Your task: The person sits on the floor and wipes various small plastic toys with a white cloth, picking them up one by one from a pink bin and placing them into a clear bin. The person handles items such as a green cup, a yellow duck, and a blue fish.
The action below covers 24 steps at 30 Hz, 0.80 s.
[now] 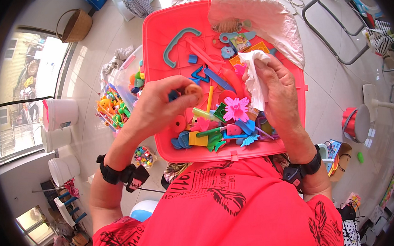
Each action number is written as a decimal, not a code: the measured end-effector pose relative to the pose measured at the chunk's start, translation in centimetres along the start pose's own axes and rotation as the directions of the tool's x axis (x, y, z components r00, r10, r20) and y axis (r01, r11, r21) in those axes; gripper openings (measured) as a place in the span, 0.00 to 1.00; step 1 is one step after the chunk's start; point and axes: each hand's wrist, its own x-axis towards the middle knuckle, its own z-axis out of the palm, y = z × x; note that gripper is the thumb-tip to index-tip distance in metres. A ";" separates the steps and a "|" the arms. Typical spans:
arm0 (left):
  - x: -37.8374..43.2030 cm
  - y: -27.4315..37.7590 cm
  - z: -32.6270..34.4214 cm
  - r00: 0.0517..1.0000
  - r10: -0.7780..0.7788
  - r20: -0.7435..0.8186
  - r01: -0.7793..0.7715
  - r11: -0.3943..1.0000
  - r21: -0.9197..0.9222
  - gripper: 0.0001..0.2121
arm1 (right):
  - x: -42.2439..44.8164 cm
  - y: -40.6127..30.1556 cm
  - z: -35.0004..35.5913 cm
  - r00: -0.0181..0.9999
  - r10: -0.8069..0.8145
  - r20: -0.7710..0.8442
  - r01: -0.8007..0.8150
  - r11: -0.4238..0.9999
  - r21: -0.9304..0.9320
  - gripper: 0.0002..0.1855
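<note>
Between the thumb and fingers of my left hand (166,104) is a small round orange-brown toy piece (193,90), blurred. My right hand (280,87) grips a crumpled white cloth (255,82) that hangs down from the fingers. Both hands are above a large red plastic lid (155,29) that lies in front of me. Plastic toys are spread over it, among them a pink flower (236,109), a yellow block (198,138), a blue triangle frame (201,74) and a teal curved handle (174,44). A pale cloth (258,11) drapes over the lid's far right corner.
Left of the lid stand a clear plastic bin (127,73) and a heap of small toys (113,107). A basket of tiny pieces (143,156) is near my left elbow. White buckets (62,114) line the left side; a red bucket (354,123) lies at right.
</note>
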 end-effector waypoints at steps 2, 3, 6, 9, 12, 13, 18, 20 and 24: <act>0.0 0.7 0.3 0.983 -0.179 0.042 0.179 0.877 -0.446 0.11 | 0.0 0.0 0.4 0.999 -0.012 0.052 0.013 1.000 -0.017 0.14; 0.0 1.1 0.5 0.962 -0.261 0.086 0.255 0.735 -0.629 0.12 | -0.1 0.0 0.7 0.996 -0.032 0.085 0.034 0.999 -0.014 0.14; 0.9 1.7 3.1 0.959 -0.270 0.090 0.229 0.543 -0.808 0.10 | 0.0 0.3 1.9 0.861 -0.415 0.294 0.508 0.735 -0.450 0.13; 1.5 1.9 4.3 0.975 -0.208 0.083 0.202 0.653 -0.730 0.09 | -0.7 0.3 2.6 0.850 -0.378 0.366 0.524 0.664 -0.533 0.13; 1.8 1.9 4.6 0.995 -0.095 0.006 0.082 0.831 -0.551 0.09 | -1.0 -0.1 2.1 0.948 -0.123 0.292 0.266 0.810 -0.522 0.14; 1.8 1.8 4.5 0.998 -0.061 0.018 0.061 0.819 -0.571 0.09 | -0.9 -0.3 1.7 0.960 -0.074 0.269 0.209 0.832 -0.514 0.14; 1.7 1.4 4.5 0.988 0.087 -0.126 -0.136 0.877 -0.461 0.08 | 0.4 0.0 1.1 0.958 0.242 0.153 -0.234 0.970 -0.067 0.17; 2.3 1.2 4.5 0.894 0.360 -0.268 -0.408 0.901 -0.150 0.10 | 0.4 -0.2 0.8 0.888 0.404 0.221 -0.412 0.911 -0.012 0.18; 2.9 1.1 4.3 0.814 0.509 -0.280 -0.508 0.857 0.083 0.14 | 0.1 -0.7 0.7 0.878 0.296 0.375 -0.364 0.923 0.125 0.18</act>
